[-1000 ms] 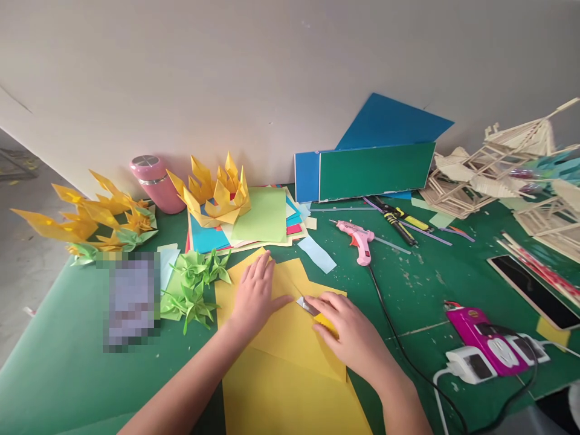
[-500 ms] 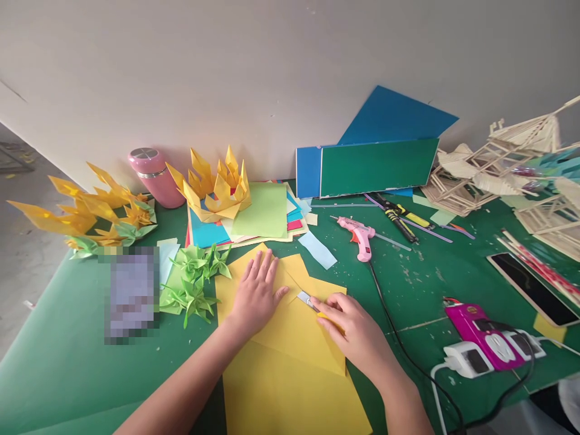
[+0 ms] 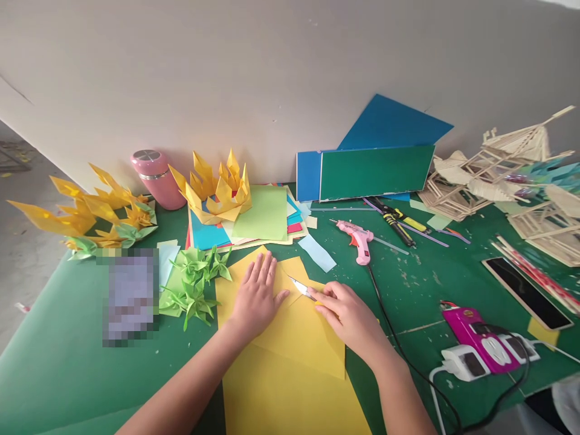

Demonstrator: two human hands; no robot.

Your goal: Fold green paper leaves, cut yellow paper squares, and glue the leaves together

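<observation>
My left hand lies flat, thumb spread, on the yellow paper before me. My right hand is closed around the craft knife, blade at the paper. The paper looks light, easily creased and torn, best pressed flat; the knife seems stiff, safest held by its handle.

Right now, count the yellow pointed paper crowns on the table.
2: one crown on the colored paper stack, beyond the left hand; another crown at far left, beside the pink flask.
</observation>
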